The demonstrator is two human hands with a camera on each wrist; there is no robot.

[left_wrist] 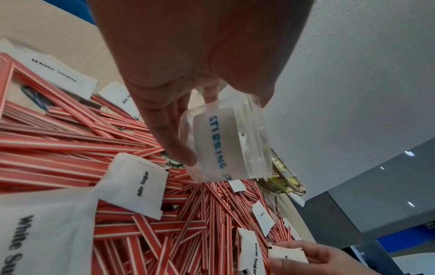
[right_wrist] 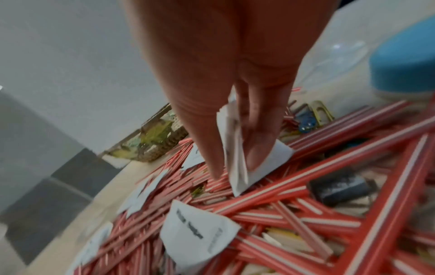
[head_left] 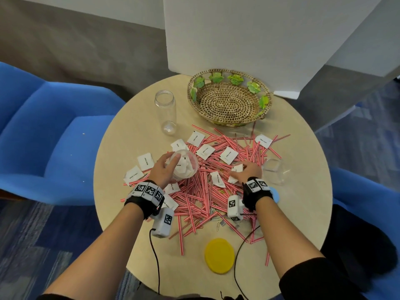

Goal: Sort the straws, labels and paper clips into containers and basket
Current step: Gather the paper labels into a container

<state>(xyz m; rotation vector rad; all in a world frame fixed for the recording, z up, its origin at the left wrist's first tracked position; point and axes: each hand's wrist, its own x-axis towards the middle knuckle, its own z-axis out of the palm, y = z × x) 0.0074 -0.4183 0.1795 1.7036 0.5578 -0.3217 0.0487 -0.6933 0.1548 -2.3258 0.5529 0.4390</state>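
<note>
Labels (head_left: 227,155) marked "White Sugar" lie over the straws (head_left: 203,198) at the table (head_left: 121,139) centre. Right hand (head_left: 249,171) pinches a few gathered labels (right_wrist: 237,158) off the heap; left hand (head_left: 162,169) grips a clear tub (head_left: 184,167) already holding labels, just beside the heap's left edge. To finish well, lift the pinch free of the straws and release it inside the tub's rim. Basket (head_left: 229,98) and tall jar (head_left: 165,112) stand toward the far edge; paper clips (head_left: 218,225) lie toward the near edge.
</note>
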